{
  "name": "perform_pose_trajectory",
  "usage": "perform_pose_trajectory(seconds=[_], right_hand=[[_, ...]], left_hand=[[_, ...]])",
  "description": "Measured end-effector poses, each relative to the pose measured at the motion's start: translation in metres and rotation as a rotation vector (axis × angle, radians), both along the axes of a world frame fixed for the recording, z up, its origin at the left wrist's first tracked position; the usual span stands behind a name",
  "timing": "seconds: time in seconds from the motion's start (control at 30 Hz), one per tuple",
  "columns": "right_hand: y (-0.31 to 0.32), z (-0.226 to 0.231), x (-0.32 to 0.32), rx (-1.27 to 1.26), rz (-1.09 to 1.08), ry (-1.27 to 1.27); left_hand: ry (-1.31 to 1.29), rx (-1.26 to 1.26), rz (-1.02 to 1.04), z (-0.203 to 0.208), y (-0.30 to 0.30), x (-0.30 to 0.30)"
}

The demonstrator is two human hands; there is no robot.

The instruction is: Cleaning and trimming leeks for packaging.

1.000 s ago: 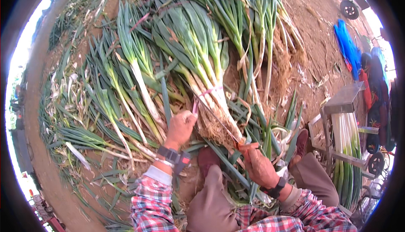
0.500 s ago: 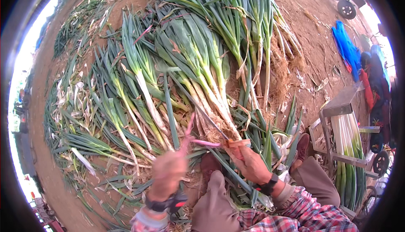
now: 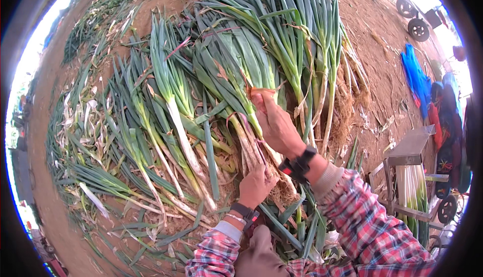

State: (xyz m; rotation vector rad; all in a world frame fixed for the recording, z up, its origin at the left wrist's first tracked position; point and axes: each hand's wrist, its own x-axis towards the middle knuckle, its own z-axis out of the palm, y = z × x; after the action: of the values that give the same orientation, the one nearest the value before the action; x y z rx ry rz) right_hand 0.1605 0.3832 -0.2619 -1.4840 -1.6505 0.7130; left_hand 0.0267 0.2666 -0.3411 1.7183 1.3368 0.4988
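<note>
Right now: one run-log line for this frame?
left hand: grips pale stalk base of bundled green leeks | right hand: on bundle's upper stalks | pink tie: around bundle | ground: dirt

Both arms in long plaid flannel sleeves: red, white, dark blue check. Left hand (image 3: 255,186) bare; dark watch-like band at wrist with red part below, thin pale bracelet beside it, light cuff edge showing. Right hand (image 3: 274,123) bare; black wristband with red-edged block at wrist, grey-beige ribbed inner cuff under plaid. Brown-grey trousers at lower edge.
</note>
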Motion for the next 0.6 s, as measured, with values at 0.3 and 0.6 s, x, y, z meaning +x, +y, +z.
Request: perform_pose_trajectory(seconds=[0.3,0.6], right_hand=[[0.038,-0.049,-0.024,-0.286,-0.156,-0.194],[0.121,-0.076,-0.051,-0.327,-0.164,-0.086]], left_hand=[[0.061,-0.077,0.018,-0.022,0.003,0.005],[0.101,-0.011,-0.024,-0.018,0.009,0.005]])
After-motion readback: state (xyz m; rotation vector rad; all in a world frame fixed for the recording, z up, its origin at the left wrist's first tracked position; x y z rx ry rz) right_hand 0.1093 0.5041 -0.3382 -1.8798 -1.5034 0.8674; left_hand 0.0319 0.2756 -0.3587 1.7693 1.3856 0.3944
